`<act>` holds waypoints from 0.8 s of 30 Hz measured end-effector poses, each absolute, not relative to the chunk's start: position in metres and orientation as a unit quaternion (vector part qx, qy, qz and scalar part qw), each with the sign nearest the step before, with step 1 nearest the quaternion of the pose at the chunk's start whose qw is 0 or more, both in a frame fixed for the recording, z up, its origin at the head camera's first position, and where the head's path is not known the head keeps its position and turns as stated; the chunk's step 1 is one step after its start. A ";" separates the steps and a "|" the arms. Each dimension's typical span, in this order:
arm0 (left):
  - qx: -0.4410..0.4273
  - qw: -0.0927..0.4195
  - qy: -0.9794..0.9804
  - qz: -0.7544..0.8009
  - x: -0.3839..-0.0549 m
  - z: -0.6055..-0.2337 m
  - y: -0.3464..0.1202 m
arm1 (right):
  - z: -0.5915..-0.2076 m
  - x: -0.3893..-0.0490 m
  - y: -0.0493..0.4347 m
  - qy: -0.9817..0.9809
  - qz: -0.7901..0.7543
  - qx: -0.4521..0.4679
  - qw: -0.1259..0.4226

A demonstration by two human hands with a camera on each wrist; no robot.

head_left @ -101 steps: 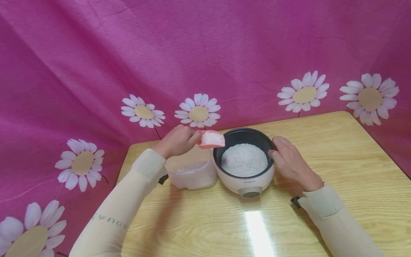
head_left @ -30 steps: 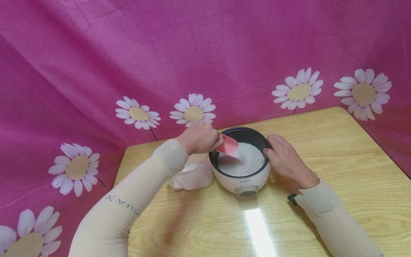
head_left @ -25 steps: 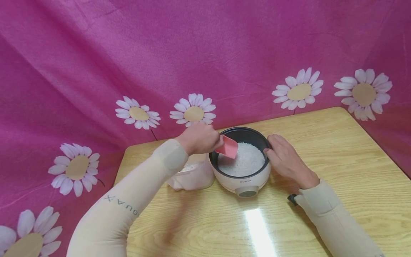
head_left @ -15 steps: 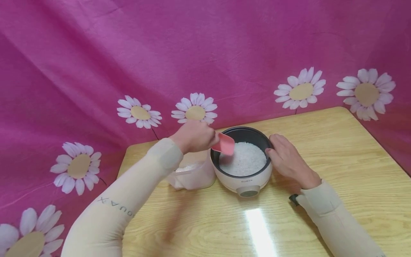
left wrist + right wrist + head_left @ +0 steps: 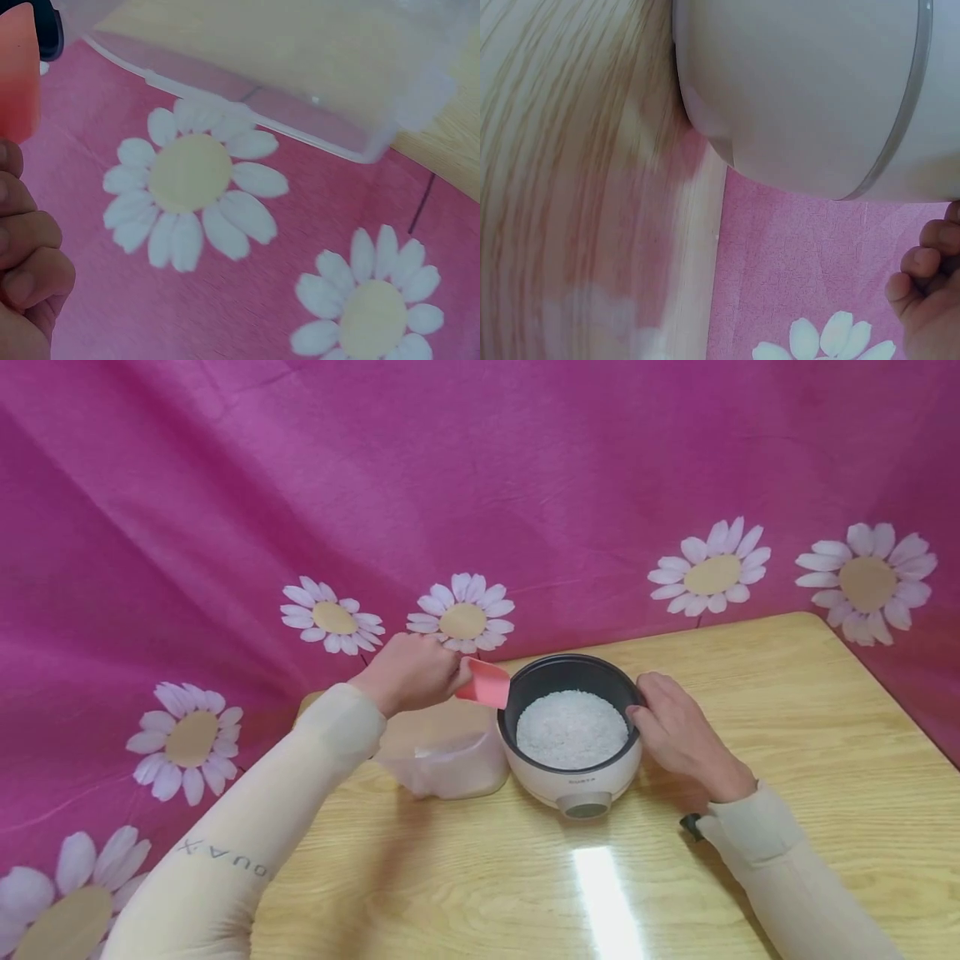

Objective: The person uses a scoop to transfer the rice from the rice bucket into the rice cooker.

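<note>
My left hand (image 5: 412,672) holds a pink scoop (image 5: 486,683) by its handle, fingers curled round it. The scoop is tilted above the gap between a translucent plastic container (image 5: 453,772) and the rice cooker (image 5: 525,772), near the pot's left rim; I see no rice in it. White rice (image 5: 573,731) lies heaped in the cooker's dark pot. At the cooker's right rim, my right hand (image 5: 678,727) grips the edge with thumb and fingers. In the left wrist view the scoop (image 5: 19,82) shows only partly, above the curled fingers.
The cooker and container stand side by side on a wooden table (image 5: 787,718). Behind them hangs a magenta cloth (image 5: 570,502) with large white daisies, close to the table's back edge. The container's inside is mostly hidden from the head view.
The scoop was full of rice about three seconds ago, then was tipped over the pot. Since then my left hand has drawn it leftward, out past the rim. My right hand keeps its grip.
</note>
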State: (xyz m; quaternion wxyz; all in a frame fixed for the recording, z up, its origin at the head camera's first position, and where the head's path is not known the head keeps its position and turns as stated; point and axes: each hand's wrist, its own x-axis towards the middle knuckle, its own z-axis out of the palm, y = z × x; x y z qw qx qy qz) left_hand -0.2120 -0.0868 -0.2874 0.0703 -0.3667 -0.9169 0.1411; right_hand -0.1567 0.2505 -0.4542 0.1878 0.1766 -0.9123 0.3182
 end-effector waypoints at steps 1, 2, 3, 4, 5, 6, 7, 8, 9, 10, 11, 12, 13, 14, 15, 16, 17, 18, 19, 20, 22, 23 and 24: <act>-0.360 0.065 -0.920 0.138 -0.211 -0.287 -0.090 | -0.454 -0.157 0.251 -0.912 0.318 0.177 0.188; -0.355 0.061 -0.923 0.137 -0.211 -0.286 -0.093 | -0.454 -0.157 0.251 -0.913 0.318 0.176 0.186; -0.350 0.056 -0.925 0.134 -0.210 -0.286 -0.096 | -0.454 -0.157 0.251 -0.913 0.318 0.176 0.184; -0.346 0.052 -0.928 0.130 -0.209 -0.285 -0.100 | -0.455 -0.157 0.251 -0.914 0.318 0.176 0.181; -0.342 0.050 -0.930 0.126 -0.209 -0.285 -0.103 | -0.455 -0.156 0.251 -0.915 0.318 0.175 0.178; -0.339 0.047 -0.932 0.121 -0.208 -0.285 -0.107 | -0.455 -0.156 0.250 -0.915 0.318 0.174 0.176; -0.336 0.046 -0.933 0.117 -0.208 -0.285 -0.110 | -0.455 -0.156 0.250 -0.915 0.318 0.174 0.176; -0.333 0.042 -0.935 0.112 -0.207 -0.285 -0.114 | -0.454 -0.156 0.250 -0.916 0.317 0.174 0.176; -0.329 0.039 -0.937 0.110 -0.206 -0.286 -0.118 | -0.454 -0.157 0.250 -0.916 0.317 0.173 0.177; -0.327 0.037 -0.938 0.109 -0.206 -0.287 -0.121 | -0.454 -0.156 0.250 -0.915 0.317 0.173 0.178; -0.324 0.033 -0.939 0.109 -0.205 -0.288 -0.124 | -0.455 -0.156 0.250 -0.915 0.316 0.173 0.179; -0.321 0.028 -0.940 0.110 -0.205 -0.289 -0.127 | -0.455 -0.156 0.250 -0.915 0.317 0.173 0.181; -0.318 0.024 -0.941 0.112 -0.204 -0.290 -0.130 | -0.455 -0.156 0.250 -0.915 0.316 0.174 0.182; -0.315 0.021 -0.942 0.115 -0.204 -0.291 -0.132 | -0.455 -0.156 0.251 -0.914 0.316 0.174 0.183; -0.313 0.017 -0.942 0.118 -0.204 -0.293 -0.134 | -0.455 -0.157 0.251 -0.915 0.315 0.174 0.184; -0.312 0.013 -0.942 0.120 -0.204 -0.295 -0.136 | -0.455 -0.156 0.251 -0.915 0.315 0.174 0.183; -0.311 0.008 -0.943 0.122 -0.204 -0.296 -0.137 | -0.455 -0.156 0.251 -0.915 0.315 0.175 0.183; -0.309 0.004 -0.943 0.125 -0.204 -0.298 -0.138 | -0.455 -0.156 0.251 -0.915 0.316 0.174 0.183; -0.309 0.001 -0.942 0.129 -0.204 -0.300 -0.140 | -0.455 -0.156 0.252 -0.915 0.316 0.173 0.181; -0.309 -0.002 -0.941 0.134 -0.204 -0.302 -0.141 | -0.455 -0.156 0.252 -0.915 0.316 0.174 0.181; -0.308 -0.010 -0.941 0.144 -0.204 -0.305 -0.143 | -0.455 -0.156 0.252 -0.914 0.318 0.173 0.180; -0.306 -0.013 -0.940 0.148 -0.204 -0.307 -0.144 | -0.455 -0.156 0.251 -0.914 0.318 0.174 0.180; -0.304 -0.016 -0.940 0.153 -0.204 -0.309 -0.145 | -0.455 -0.156 0.251 -0.914 0.319 0.175 0.180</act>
